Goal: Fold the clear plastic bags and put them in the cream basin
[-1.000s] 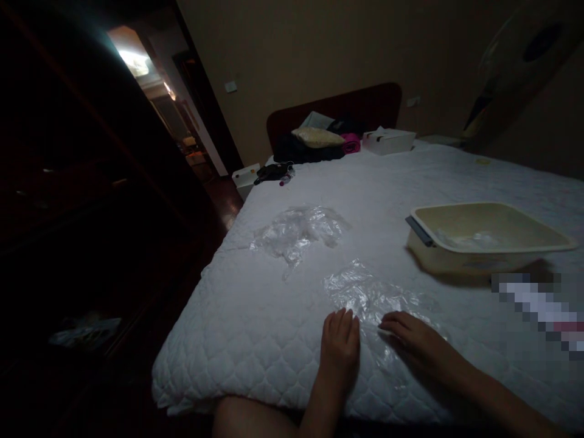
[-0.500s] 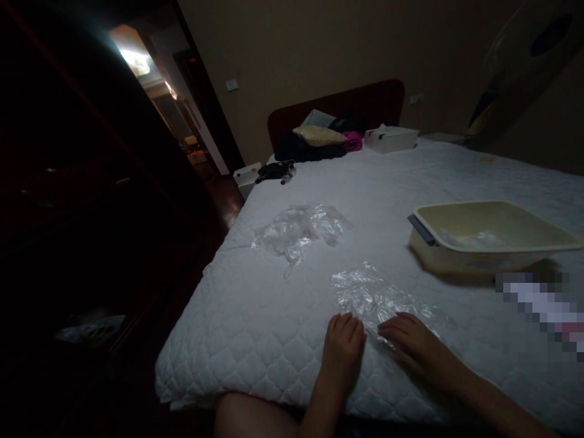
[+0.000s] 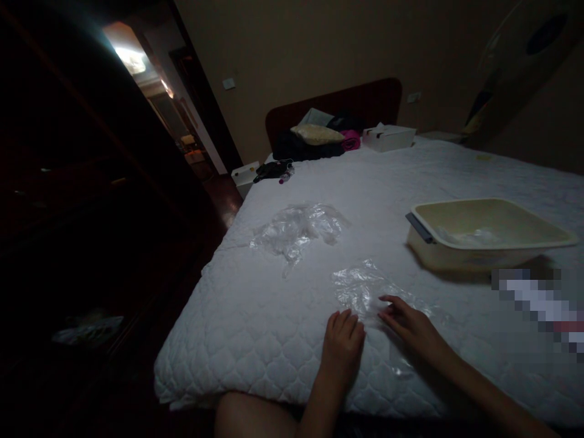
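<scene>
A crumpled clear plastic bag [image 3: 362, 286] lies on the white quilted bed cover [image 3: 274, 316] in front of me. My left hand [image 3: 343, 340] rests at its near edge, fingers bent and close together, on the plastic; the thumb side is partly hidden. My right hand [image 3: 413, 328] hovers just over the bag's right part, thumb and forefinger apart at the tips. Some shiny plastic shows below that hand, towards the bed edge. A second clear plastic bag [image 3: 298, 231] lies spread out farther away on the bed.
A cream plastic tub [image 3: 483, 258] with a grey handle stands to the right, clear plastic inside it. A blurred-out item [image 3: 538, 304] lies nearer. Clothes and a pillow [image 3: 318, 134] and a white box [image 3: 389, 138] sit by the headboard [image 3: 337, 100]. A fan [image 3: 533, 55] stands back right.
My right hand has lifted off the plastic and moved slightly up, its thumb and forefinger now parted. Plastic below it has come into view. My left hand stays nearly in place.
</scene>
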Demonstrator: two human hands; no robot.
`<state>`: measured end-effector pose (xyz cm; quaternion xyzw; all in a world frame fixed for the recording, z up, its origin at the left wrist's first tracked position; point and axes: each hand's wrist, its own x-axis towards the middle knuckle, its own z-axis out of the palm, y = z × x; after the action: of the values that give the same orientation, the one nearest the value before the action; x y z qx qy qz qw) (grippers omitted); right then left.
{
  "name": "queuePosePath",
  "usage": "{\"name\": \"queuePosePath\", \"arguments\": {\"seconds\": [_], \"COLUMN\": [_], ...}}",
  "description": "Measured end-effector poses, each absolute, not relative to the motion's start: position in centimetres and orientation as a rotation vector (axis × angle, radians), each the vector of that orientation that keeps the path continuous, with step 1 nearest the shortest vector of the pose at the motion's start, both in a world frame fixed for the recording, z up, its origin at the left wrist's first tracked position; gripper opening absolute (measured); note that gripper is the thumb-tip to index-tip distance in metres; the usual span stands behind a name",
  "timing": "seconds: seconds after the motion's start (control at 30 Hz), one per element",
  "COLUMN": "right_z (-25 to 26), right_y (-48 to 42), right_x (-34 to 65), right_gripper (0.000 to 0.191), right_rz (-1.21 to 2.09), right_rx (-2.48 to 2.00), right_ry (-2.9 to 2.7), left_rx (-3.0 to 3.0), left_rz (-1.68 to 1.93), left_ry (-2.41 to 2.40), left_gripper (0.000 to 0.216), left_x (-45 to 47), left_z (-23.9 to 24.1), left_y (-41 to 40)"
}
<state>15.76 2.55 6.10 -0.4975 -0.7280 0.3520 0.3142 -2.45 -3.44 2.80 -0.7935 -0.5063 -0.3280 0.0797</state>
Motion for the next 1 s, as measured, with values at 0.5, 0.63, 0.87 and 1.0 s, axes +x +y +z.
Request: {"name": "queuePosePath", "arguments": {"seconds": [0.5,0.63,0.87,1.0], "right_z": [6.4,6.5,5.9,5.4], "right_y": [0.7,0.6,1.0,1.5], "right_x": [17.1,17.1,16.5,16.7], "right_gripper": [0.022,0.022,0.028,0.041], "right_rz": [0.734,0.699,0.729,0.668], "right_rx": [-1.063,-1.092,-1.26,-1.38], "right_ry": [-2.408,-2.415,-2.177,-2.083], "left_rx": [-2.367,-2.424,-2.401,-2.405], "left_rz": [-0.941,-0.937,-0.9,-0.797], "left_ry": [-1.485,-1.471,-1.311,-1.312], "left_gripper": [0.028,0.026,0.02,0.02], "left_x": [-2.6,-2.7,-2.3,-2.0], "left_z": [3.0,3.0,2.5,2.2], "left_y": [-3.6,-3.6,-3.4,-3.5]}}
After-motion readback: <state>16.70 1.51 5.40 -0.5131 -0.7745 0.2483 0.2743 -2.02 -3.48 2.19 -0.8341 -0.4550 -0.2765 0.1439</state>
